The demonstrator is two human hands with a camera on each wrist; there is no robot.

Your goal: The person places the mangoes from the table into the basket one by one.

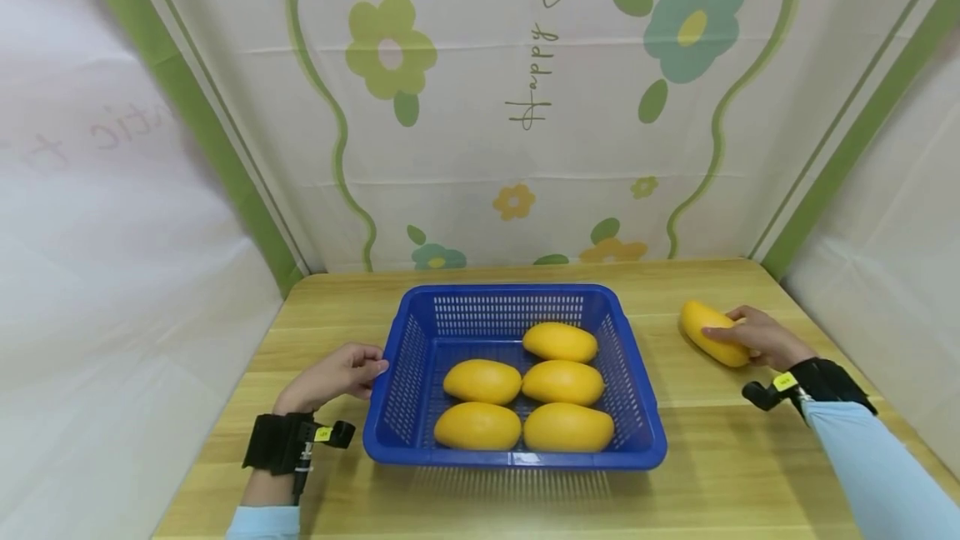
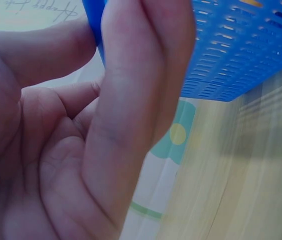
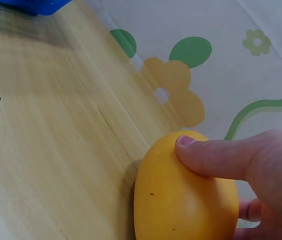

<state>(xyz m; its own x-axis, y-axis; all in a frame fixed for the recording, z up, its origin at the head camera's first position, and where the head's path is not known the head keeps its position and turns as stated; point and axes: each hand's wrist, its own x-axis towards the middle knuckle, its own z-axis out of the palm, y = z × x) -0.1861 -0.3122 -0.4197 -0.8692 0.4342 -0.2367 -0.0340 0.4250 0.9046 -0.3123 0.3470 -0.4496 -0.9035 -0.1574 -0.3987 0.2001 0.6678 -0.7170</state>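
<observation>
A blue slotted basket (image 1: 405, 373) stands mid-table with several yellow mangoes (image 1: 562, 382) inside. My left hand (image 1: 341, 373) grips the basket's left rim (image 2: 95, 20), thumb and fingers curled round the edge. At the right of the table lies one more yellow mango (image 1: 708, 333) on the wood. My right hand (image 1: 757, 338) holds that mango, with the thumb (image 3: 215, 157) pressed on its top and the other fingers wrapped behind it. In the right wrist view the mango (image 3: 180, 200) still touches the tabletop.
The wooden table (image 1: 720, 457) is bounded by floral cloth walls (image 1: 525, 107) at the back and sides. Bare wood lies between the basket and the lone mango. Black wrist straps with cameras sit on both forearms.
</observation>
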